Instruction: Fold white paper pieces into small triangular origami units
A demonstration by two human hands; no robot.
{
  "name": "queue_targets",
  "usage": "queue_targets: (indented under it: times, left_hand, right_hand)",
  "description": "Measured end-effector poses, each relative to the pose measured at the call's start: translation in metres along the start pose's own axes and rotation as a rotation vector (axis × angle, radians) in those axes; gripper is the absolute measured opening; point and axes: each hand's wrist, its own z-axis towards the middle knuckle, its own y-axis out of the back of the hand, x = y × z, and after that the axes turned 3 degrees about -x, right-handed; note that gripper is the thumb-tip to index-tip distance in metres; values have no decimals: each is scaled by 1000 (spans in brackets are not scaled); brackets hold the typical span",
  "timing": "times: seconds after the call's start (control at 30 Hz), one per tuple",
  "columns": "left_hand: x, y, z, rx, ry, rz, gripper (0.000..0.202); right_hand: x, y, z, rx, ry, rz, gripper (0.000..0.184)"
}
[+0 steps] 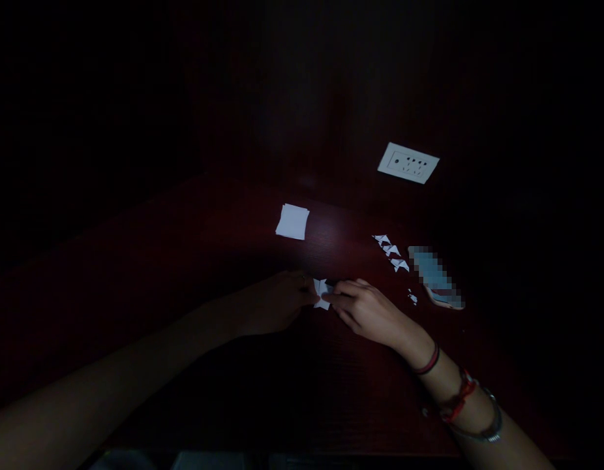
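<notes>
A small piece of folded white paper lies between my hands, low over the dark red table. My left hand, deep in shadow, has its fingertips closed on the paper's left side. From the right, my right hand pinches the same paper with thumb and forefinger, its other fingers curled. Part of the paper is hidden under the fingertips. Beyond it sits a stack of white square paper sheets. Several small folded paper figures lie in a slanting row to the right.
A phone with a blurred-out screen lies right of the folded figures. Tiny white paper scraps are near its lower left side. A white socket panel is set in the dark back wall. Light is dim all round.
</notes>
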Motion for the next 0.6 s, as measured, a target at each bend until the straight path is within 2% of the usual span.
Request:
queue_targets:
  times: [0.6]
  left_hand:
    - [-7, 1, -1, 52, 50, 41, 33]
  right_hand:
    - [-1, 1, 0, 17, -1, 52, 23]
